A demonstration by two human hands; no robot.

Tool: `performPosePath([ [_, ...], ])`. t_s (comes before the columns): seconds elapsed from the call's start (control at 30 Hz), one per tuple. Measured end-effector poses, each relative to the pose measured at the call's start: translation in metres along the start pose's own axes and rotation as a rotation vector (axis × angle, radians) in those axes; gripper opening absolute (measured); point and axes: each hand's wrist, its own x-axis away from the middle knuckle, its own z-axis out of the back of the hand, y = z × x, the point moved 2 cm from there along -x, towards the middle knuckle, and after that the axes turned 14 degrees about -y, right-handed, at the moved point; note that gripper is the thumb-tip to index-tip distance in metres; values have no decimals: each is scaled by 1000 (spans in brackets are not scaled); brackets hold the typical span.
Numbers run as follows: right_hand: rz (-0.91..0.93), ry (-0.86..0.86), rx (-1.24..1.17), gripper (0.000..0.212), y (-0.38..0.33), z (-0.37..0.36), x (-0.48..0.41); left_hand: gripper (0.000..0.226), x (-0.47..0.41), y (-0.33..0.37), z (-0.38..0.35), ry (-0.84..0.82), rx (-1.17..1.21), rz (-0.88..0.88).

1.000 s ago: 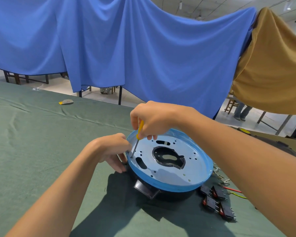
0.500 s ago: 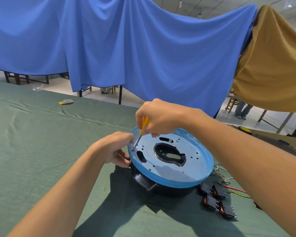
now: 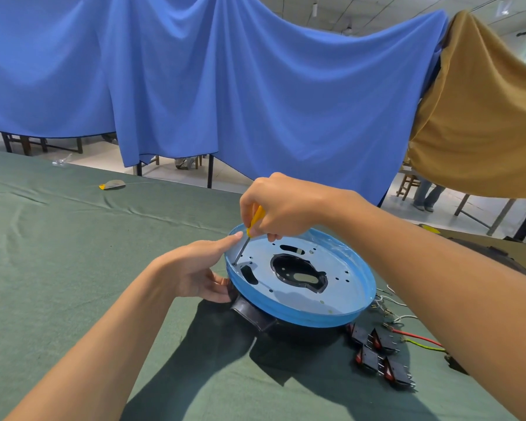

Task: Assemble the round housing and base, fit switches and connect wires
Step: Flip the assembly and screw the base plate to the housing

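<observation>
A round plate with a blue rim lies on top of a black housing on the green cloth. My right hand grips a small yellow-handled screwdriver, whose tip stands in a hole at the plate's left edge. My left hand rests against the housing's left side, its forefinger stretched out to the rim near the screwdriver and its thumb on the black body. Several black rocker switches lie to the right, with white, red and yellow-green wires beside them.
The table is covered with a green cloth. A small grey and yellow scrap lies far left at the back. Blue and mustard sheets hang behind. A dark object sits past my right forearm.
The plate and my hands have shifted slightly. My left forefinger has stretched out onto the rim beside the screwdriver, where the fingers were curled before.
</observation>
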Motion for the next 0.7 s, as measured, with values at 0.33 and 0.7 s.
performPosePath([
  [0.33, -6, 0, 6, 3, -1, 1, -6, 61, -3, -3, 2, 8, 6, -26],
  [0.7, 11, -8, 6, 14, -1, 8, -9, 74, -9, -4, 5, 55, 25, -4],
])
